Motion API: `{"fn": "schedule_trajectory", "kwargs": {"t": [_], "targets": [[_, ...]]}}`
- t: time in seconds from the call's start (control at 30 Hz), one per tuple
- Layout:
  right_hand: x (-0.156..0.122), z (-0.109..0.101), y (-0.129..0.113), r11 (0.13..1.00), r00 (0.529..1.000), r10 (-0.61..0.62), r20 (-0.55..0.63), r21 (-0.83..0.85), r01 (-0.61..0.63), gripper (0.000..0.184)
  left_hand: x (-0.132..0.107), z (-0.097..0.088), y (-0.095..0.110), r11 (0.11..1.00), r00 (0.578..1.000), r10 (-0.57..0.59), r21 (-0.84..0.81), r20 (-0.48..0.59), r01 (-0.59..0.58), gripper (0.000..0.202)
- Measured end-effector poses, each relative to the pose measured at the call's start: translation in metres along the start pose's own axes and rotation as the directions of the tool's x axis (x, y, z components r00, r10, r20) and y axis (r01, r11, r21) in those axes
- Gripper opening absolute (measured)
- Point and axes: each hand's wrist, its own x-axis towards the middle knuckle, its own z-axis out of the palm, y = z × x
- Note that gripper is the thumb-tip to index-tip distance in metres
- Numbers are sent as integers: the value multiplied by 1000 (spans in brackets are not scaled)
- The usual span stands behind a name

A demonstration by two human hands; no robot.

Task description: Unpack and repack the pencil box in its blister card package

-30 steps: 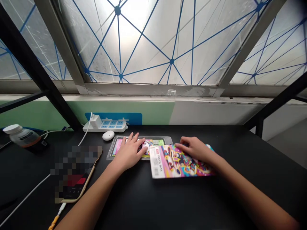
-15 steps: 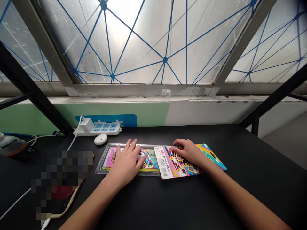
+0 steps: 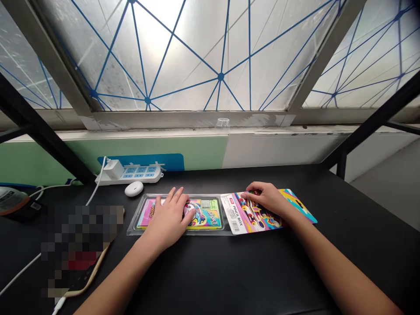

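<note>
A colourful pencil box (image 3: 206, 214) lies in a clear plastic blister tray (image 3: 134, 225) on the black desk (image 3: 229, 271). My left hand (image 3: 169, 216) rests flat on it, fingers spread. To its right lies the colourful backing card (image 3: 244, 216) printed "PENCIL BOX", its left edge overlapping the tray's right end. My right hand (image 3: 267, 199) lies on the card with its fingers stretched over the card's upper part.
A white power strip (image 3: 131, 173) with a plugged charger sits at the back by the wall, and a small white oval case (image 3: 134, 188) lies in front of it. A phone (image 3: 78, 253) on a cable lies at the left. A clear cup (image 3: 223, 123) stands on the window sill.
My right hand has slid the backing card to the right, off the pencil box, and laid it flat on the desk. My left hand has stayed on the box.
</note>
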Motion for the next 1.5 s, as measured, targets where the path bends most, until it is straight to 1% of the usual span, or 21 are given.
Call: {"fn": "schedule_trajectory", "kwargs": {"t": [0.13,0.27,0.37,0.47,0.57,0.67,0.73,0.83,0.9,0.97,1.03,1.1,1.13,1.17,1.23,1.27,1.3,1.33,1.4,1.43,1.5], "targets": [[-1,-7,8,1000,1000,26,-11,1,-26,44,1,1,-2,1000,1000,-1,-14,-15,1,34],[-3,-6,4,1000,999,26,-36,1,-26,43,1,3,-2,998,999,-20,-61,-30,18,31],[-5,2,-7,1000,999,20,-44,8,-20,43,1,3,0,995,998,-41,-94,-49,37,27],[-7,15,-24,1000,999,21,-29,17,-20,40,3,3,5,990,996,-63,-128,-66,54,23],[-9,28,-41,999,999,30,-23,27,-29,40,4,4,16,979,995,-59,-201,-81,41,21],[-11,37,-53,1000,999,-18,-28,16,18,41,1,4,29,947,996,-34,-322,-88,4,21],[-11,37,-54,999,999,-37,-20,17,37,41,-2,3,35,902,996,-27,-432,-88,-14,21],[-10,33,-47,999,1000,2,10,40,-2,42,-5,-5,33,772,995,-43,-636,-86,-21,24],[-8,27,-39,998,999,32,24,54,-34,44,-3,-11,23,707,988,-88,-707,-128,-28,24],[-7,20,-31,997,998,35,46,63,-38,44,2,-16,9,686,971,-152,-727,-185,-31,22],[-6,13,-23,996,996,28,90,76,-35,44,9,-16,-6,657,952,-213,-753,-221,-28,21],[-6,5,-16,996,989,16,150,86,-29,43,16,-12,-16,590,934,-277,-807,-226,-20,23],[-6,1,-13,996,985,7,174,85,-22,42,19,-9,-19,537,923,-316,-843,-219,-16,24],[-7,-2,-11,997,982,-5,188,78,-10,42,21,-5,-20,465,911,-359,-885,-202,-13,26],[-8,-6,-10,999,980,-32,197,49,22,44,23,2,-18,288,890,-432,-957,-146,-17,27],[-8,-7,-11,999,979,-43,197,32,38,45,22,5,-15,219,884,-450,-975,-127,-29,27],[-9,-7,-14,998,979,-56,197,21,53,47,22,7,-12,182,882,-455,-982,-124,-44,27],[-8,-6,-17,997,977,-71,201,12,70,49,20,8,-8,182,883,-448,-981,-138,-61,27],[-6,-1,-29,995,971,-97,219,-6,100,53,18,7,-2,234,890,-420,-969,-179,-84,27],[-4,3,-37,993,968,-109,227,-20,116,55,17,7,0,255,891,-412,-963,-191,-88,27],[2,15,-59,984,959,-141,247,-70,162,58,15,5,1,267,891,-414,-960,-189,-80,28]]}}
